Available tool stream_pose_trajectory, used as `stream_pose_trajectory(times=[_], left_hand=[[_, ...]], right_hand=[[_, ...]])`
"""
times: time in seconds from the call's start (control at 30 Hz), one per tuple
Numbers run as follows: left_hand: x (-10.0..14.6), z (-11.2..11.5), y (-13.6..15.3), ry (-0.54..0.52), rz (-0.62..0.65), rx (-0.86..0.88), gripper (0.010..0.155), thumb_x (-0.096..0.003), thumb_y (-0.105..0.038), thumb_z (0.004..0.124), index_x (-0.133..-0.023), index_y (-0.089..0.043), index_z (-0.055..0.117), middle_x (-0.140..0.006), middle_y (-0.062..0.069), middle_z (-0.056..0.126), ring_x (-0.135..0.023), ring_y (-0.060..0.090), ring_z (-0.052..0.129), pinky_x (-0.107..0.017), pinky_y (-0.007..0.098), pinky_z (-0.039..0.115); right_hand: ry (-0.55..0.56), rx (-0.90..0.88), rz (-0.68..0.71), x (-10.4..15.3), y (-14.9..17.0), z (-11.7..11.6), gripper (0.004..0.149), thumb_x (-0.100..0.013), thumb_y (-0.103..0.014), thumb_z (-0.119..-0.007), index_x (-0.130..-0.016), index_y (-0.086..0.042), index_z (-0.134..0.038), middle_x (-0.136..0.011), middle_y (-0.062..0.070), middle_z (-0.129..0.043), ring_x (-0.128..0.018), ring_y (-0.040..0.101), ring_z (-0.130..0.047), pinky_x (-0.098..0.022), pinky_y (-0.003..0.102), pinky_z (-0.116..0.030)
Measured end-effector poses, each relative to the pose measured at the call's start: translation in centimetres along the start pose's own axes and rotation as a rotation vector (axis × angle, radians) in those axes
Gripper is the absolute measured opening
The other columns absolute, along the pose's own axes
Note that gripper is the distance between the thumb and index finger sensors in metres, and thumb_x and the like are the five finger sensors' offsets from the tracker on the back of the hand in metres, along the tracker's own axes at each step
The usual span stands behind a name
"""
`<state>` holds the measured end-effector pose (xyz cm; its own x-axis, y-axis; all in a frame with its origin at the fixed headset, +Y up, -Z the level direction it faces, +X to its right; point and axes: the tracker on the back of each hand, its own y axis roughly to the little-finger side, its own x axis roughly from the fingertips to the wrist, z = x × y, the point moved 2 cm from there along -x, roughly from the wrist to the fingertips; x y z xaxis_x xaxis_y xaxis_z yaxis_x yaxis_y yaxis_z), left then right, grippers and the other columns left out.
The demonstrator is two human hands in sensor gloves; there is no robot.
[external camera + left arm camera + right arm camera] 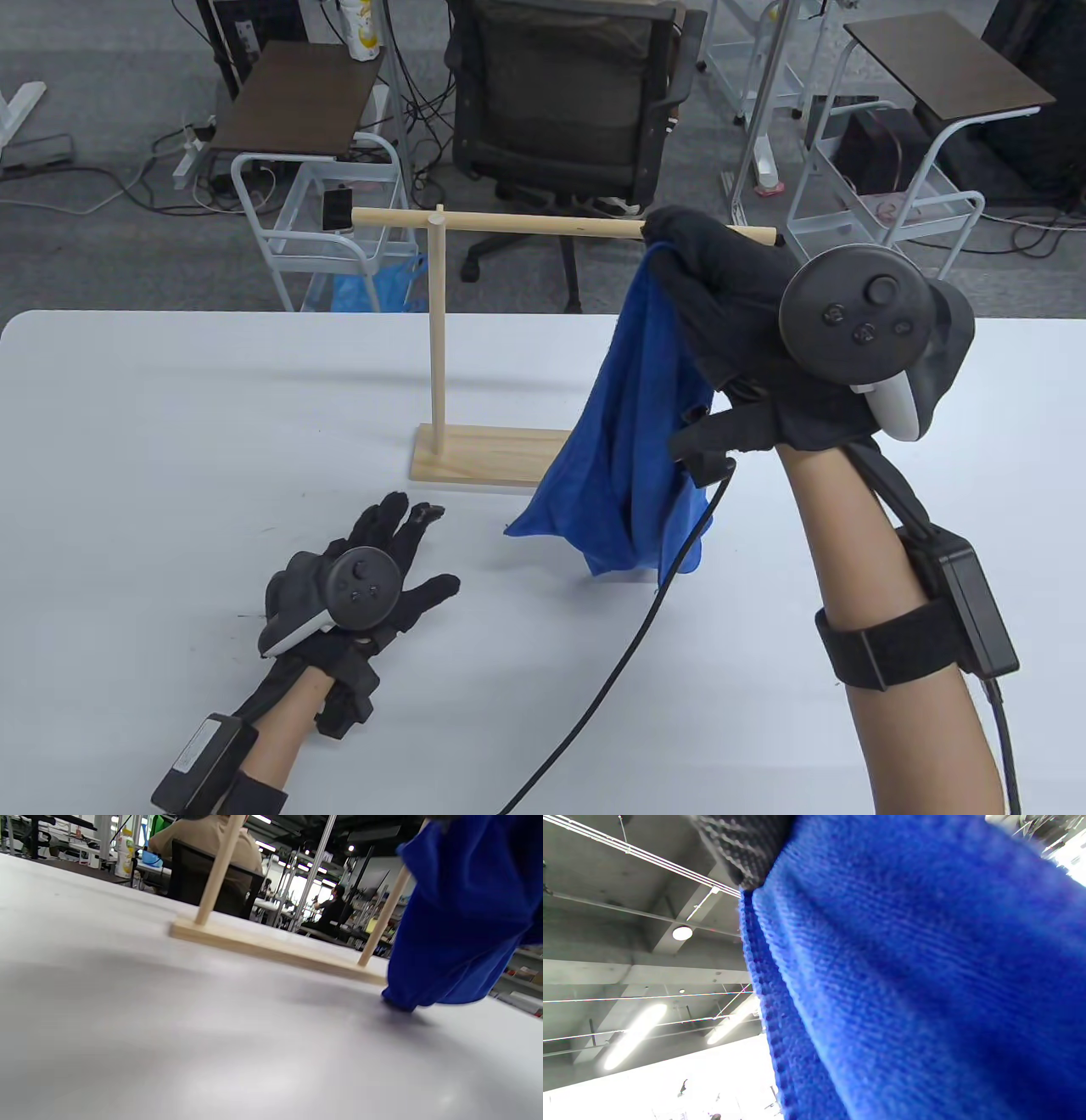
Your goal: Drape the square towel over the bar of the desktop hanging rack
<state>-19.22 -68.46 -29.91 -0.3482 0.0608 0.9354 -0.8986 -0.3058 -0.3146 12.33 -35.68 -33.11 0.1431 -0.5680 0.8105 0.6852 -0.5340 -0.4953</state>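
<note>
Table view: right hand [730,297] pinching blue square towel [636,424] just beside wooden rack bar [543,222], lower corners touching white tabletop [170,424]; left hand [356,577] spread flat on tabletop.

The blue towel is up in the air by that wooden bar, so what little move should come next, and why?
Probably carry the right hand a little up and over the bar, away from the person. It grips the blue towel by its top at about bar height, and the cloth hangs bunched on the near side, its lower end at the table. Nothing lies over the bar yet. The left hand rests flat on the table.
</note>
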Motion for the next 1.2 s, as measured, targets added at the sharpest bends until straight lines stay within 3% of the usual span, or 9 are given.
stream_pose_trajectory(times=[0.1,0.2,0.3,0.37,0.5,0.63,0.87,1.07,1.2], left_hand=[[-1.0,-0.5,-2.8,-0.086,0.029,0.062,0.099,-0.0518,-0.072,0.06,-0.126,-0.018,0.024,-0.131,0.021,0.036,-0.117,0.042,0.052,-0.08,0.067,0.054],[-2.3,0.4,-5.0,-0.107,0.029,0.1,0.095,-0.0521,-0.067,0.067,-0.125,-0.018,0.03,-0.129,0.019,0.044,-0.112,0.037,0.063,-0.08,0.062,0.06],[-3.2,0.9,-5.4,-0.182,-0.016,0.13,0.067,-0.0576,-0.053,0.069,-0.118,-0.03,0.05,-0.122,0.011,0.063,-0.104,0.029,0.077,-0.077,0.052,0.068],[-3.4,0.8,-4.9,-0.222,-0.034,0.212,0.044,-0.0599,-0.045,0.068,-0.1,-0.027,0.077,-0.111,0.004,0.079,-0.094,0.022,0.088,-0.072,0.044,0.076],[-3.4,-0.1,-3.3,-0.199,-0.023,0.293,0.045,-0.0601,-0.044,0.067,-0.1,-0.027,0.077,-0.101,0.001,0.089,-0.084,0.019,0.095,-0.066,0.039,0.08],[-2.9,-2.5,-0.8,-0.258,-0.097,0.288,0.044,-0.0596,-0.045,0.068,-0.098,-0.026,0.079,-0.089,-0.006,0.097,-0.074,0.013,0.1,-0.062,0.036,0.083],[-2.3,-9.6,2.7,-0.36,-0.163,0.212,0.043,-0.057,-0.047,0.073,-0.095,-0.028,0.082,-0.087,-0.008,0.099,-0.074,0.014,0.101,-0.063,0.037,0.083],[-2.3,-15.3,4.1,-0.439,-0.191,0.245,0.043,-0.056,-0.048,0.075,-0.092,-0.028,0.084,-0.086,-0.007,0.099,-0.075,0.015,0.1,-0.064,0.039,0.082],[-2.8,-18.4,3.9,-0.426,-0.182,0.265,0.043,-0.0558,-0.047,0.076,-0.092,-0.027,0.085,-0.088,-0.005,0.098,-0.077,0.018,0.099,-0.066,0.043,0.08]], right_hand=[[0.0,-0.005,0.006,-0.1,-0.3,0.0,0.039,-0.059,-0.028,-0.074,-0.096,-0.017,-0.075,-0.073,0.013,-0.091,-0.051,0.024,-0.094,-0.042,0.039,-0.079],[-0.003,-0.004,0.009,-0.1,-0.3,0.0,0.039,-0.059,-0.028,-0.074,-0.096,-0.017,-0.075,-0.073,0.013,-0.091,-0.051,0.024,-0.095,-0.042,0.039,-0.079],[-0.001,0.002,0.002,0.0,-0.1,0.1,0.039,-0.059,-0.028,-0.074,-0.096,-0.017,-0.076,-0.073,0.013,-0.091,-0.051,0.024,-0.095,-0.043,0.039,-0.079],[0.005,0.006,-0.008,0.2,0.4,0.3,0.039,-0.059,-0.028,-0.074,-0.096,-0.017,-0.076,-0.073,0.013,-0.091,-0.051,0.024,-0.095,-0.043,0.039,-0.079],[0.004,0.002,-0.035,0.4,1.8,0.6,0.039,-0.059,-0.028,-0.074,-0.096,-0.017,-0.075,-0.073,0.013,-0.091,-0.052,0.024,-0.094,-0.043,0.039,-0.079],[0.012,-0.008,-0.067,0.6,3.4,0.8,0.039,-0.059,-0.028,-0.074,-0.096,-0.016,-0.075,-0.073,0.013,-0.091,-0.052,0.025,-0.094,-0.043,0.039,-0.079],[0.044,-0.035,-0.138,1.2,7.0,2.0,0.039,-0.059,-0.029,-0.075,-0.096,-0.017,-0.076,-0.073,0.013,-0.091,-0.052,0.025,-0.095,-0.043,0.039,-0.079],[0.057,-0.056,-0.185,1.9,10.2,3.2,0.039,-0.059,-0.029,-0.075,-0.096,-0.018,-0.076,-0.074,0.012,-0.091,-0.053,0.025,-0.095,-0.044,0.04,-0.079],[0.071,-0.087,-0.209,2.3,11.7,3.7,0.039,-0.059,-0.029,-0.075,-0.096,-0.018,-0.076,-0.075,0.012,-0.091,-0.054,0.026,-0.095,-0.044,0.04,-0.079]])
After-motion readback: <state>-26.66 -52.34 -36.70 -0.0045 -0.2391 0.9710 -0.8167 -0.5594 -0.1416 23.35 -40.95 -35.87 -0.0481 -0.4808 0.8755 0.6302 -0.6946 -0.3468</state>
